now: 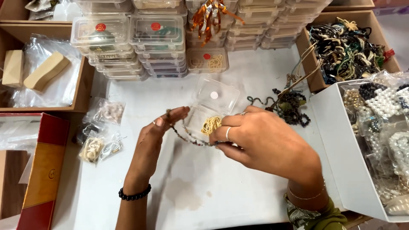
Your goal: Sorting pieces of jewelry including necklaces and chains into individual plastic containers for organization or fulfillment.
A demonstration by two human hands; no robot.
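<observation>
Over the open box (211, 100), your left hand (156, 137) and right hand (260, 138) pinch a bead strand (191, 141) taut between fingertips, apparently for inspection.

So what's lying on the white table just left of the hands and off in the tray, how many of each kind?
Small clear bags of beads or shells: 4, as far as I can tell
Tan wooden blocks in the left tray: 2
Open clear box behind the beaded strand: 1
Total: 7
</observation>
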